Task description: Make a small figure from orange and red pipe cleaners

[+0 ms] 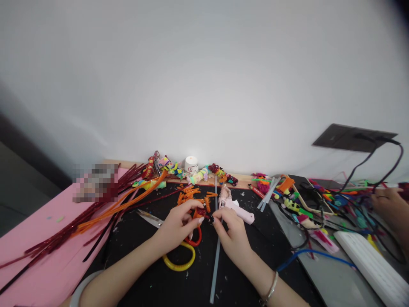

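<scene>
Over the black work mat (153, 281), my left hand (179, 222) pinches a small red and orange fuzzy craft piece (200, 212), apparently pipe cleaner. My right hand (232, 232) is closed at the piece's right side, thumb and forefinger pinched at a tiny dark bit (211, 218). Scissors (179, 267) with yellow and red handles lie partly beneath my left hand. A long clear glue stick (215, 268) runs between my hands. Just behind my right hand rests a pale pink hot glue gun (244, 214). Short cut orange pipe cleaner pieces (188, 194) are scattered behind the craft piece.
Long dark red tinsel stems (70, 221) and orange pipe cleaners (118, 207) spread across the pink surface (35, 230). Small colourful figures and a white cup (191, 165) line the wall. Rightward are a white power strip (373, 268), cables and another person's hand (388, 209).
</scene>
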A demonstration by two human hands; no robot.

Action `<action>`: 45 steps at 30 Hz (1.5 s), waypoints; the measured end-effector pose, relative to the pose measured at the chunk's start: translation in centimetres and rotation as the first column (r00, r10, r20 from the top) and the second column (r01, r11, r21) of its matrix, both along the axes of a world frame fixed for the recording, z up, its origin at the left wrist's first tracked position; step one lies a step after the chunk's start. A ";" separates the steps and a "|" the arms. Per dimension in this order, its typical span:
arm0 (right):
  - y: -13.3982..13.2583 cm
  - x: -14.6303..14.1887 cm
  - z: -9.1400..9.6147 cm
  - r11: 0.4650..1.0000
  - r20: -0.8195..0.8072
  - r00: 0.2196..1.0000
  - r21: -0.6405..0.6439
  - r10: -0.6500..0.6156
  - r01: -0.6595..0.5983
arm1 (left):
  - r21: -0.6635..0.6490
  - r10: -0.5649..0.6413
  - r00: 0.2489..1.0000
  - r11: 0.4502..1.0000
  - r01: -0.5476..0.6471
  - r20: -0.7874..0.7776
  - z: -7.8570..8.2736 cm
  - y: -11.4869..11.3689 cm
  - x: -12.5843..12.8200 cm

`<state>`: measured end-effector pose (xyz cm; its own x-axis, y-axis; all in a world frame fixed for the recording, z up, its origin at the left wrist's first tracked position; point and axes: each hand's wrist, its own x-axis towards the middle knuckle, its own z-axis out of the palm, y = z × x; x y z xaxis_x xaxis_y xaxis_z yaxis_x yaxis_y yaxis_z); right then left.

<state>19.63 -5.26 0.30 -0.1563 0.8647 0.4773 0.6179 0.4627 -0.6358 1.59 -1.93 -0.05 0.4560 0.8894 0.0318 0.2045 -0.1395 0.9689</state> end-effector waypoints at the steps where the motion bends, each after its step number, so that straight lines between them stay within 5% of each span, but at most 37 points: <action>1: 0.0 0.0 0.0 1.000 -0.007 1.000 -0.010 0.008 -0.009 | -0.023 -0.004 1.000 1.000 0.004 0.020 0.0 0.0 0.0; 8: -0.2 0.3 0.3 0.999 -0.018 1.000 -0.048 0.017 -0.018 | -0.134 -0.046 0.981 0.988 0.072 0.187 0.2 0.2 0.1; 30: -0.1 0.3 0.5 0.988 -0.075 0.995 -0.134 0.068 -0.078 | -0.310 -0.186 0.912 0.900 0.308 0.366 0.3 0.0 -0.2; 45: 0.0 0.2 0.1 0.985 -0.112 0.990 -0.140 0.090 -0.105 | -0.405 -0.102 0.923 0.876 0.261 0.372 0.6 -0.2 0.1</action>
